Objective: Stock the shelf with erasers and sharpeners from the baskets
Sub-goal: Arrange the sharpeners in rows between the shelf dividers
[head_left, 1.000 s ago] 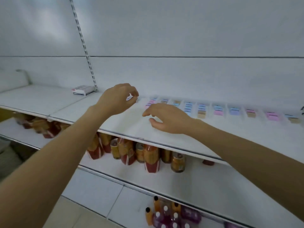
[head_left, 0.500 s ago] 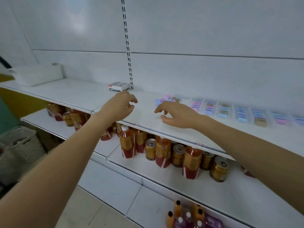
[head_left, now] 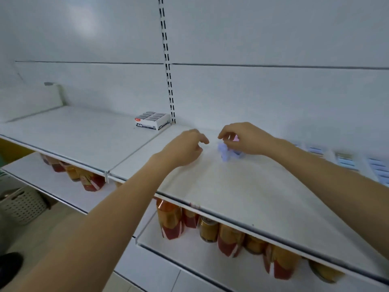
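My left hand, now released, hovers empty; my right hand pinches lilac erasers, extending the shelf row leftward.

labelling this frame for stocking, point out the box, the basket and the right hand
box [head_left: 152, 121], head view, top face
basket [head_left: 23, 205], head view, side wall
right hand [head_left: 249, 141], head view, back of hand

Your two arms. Your left forearm, entering at 7 o'clock, and your right forearm, entering at 4 o'clock: bare from frame edge to wrist. Left hand and right hand, near centre: bare.
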Motion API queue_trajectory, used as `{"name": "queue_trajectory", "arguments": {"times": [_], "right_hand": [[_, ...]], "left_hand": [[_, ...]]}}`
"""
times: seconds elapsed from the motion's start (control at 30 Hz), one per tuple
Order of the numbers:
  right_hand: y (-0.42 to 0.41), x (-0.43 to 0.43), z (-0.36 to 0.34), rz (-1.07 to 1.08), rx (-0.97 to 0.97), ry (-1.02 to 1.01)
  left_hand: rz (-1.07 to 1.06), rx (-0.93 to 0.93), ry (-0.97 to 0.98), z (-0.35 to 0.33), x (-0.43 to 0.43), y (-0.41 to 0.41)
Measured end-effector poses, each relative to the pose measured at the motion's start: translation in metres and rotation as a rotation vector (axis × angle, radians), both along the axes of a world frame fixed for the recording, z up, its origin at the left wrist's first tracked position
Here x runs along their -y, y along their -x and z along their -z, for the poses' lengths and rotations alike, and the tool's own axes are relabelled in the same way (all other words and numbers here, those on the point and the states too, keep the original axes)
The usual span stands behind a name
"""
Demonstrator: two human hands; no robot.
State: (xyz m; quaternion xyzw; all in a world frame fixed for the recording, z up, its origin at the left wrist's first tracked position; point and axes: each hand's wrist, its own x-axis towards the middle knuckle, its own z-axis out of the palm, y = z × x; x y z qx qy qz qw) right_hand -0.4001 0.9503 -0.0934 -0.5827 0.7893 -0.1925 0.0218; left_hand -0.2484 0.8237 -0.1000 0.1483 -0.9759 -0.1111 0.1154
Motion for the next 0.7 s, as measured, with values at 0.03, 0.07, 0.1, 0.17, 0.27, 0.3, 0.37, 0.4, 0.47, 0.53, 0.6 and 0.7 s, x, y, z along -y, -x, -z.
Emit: {"name": "queue_trajectory", "arguments": {"times": [0.03, 0.07, 0.1, 0.17, 0.27, 0.3, 0.37, 0.4, 0.47, 0.53, 0.6, 0.7], "right_hand": [[0.004, 0.001, 0.001, 0.015, 0.011, 0.002], [0.009, 0.002, 0.003, 0.039, 0.013, -0.001], [0.013, 0.001, 0.006, 0.068, 0.001, -0.017], [0.018, -0.001, 0.007, 0.108, -0.024, -0.038], [0.012, -0.006, 0.004, 0.120, -0.055, -0.025], [0.007, -0.008, 0.002, 0.124, -0.066, -0.016], [0.001, -0.008, 0.003, 0.149, -0.079, -0.006], [-0.003, -0.008, 0.003, 0.165, -0.082, -0.002], [-0.012, -0.007, 0.004, 0.215, -0.084, 0.011], [-0.022, -0.007, 0.006, 0.265, -0.084, -0.004], [-0.032, -0.005, 0.010, 0.276, -0.103, -0.008], [-0.043, -0.003, 0.014, 0.316, -0.108, 0.010]], "left_hand": [[0.035, -0.009, -0.019, 0.002, 0.003, 0.006], [0.071, -0.015, -0.035, 0.005, 0.005, 0.012], [0.106, -0.014, -0.042, 0.008, 0.007, 0.019], [0.183, -0.005, -0.036, 0.014, 0.009, 0.032], [0.273, -0.013, -0.020, 0.021, 0.017, 0.049], [0.302, -0.024, -0.027, 0.021, 0.021, 0.054], [0.366, -0.044, -0.047, 0.022, 0.030, 0.063], [0.401, -0.043, -0.060, 0.022, 0.035, 0.067], [0.476, -0.036, -0.068, 0.022, 0.046, 0.075], [0.545, -0.060, -0.076, 0.022, 0.056, 0.081], [0.591, -0.132, -0.100, 0.025, 0.065, 0.085], [0.614, -0.225, -0.180, 0.032, 0.072, 0.084]]}}
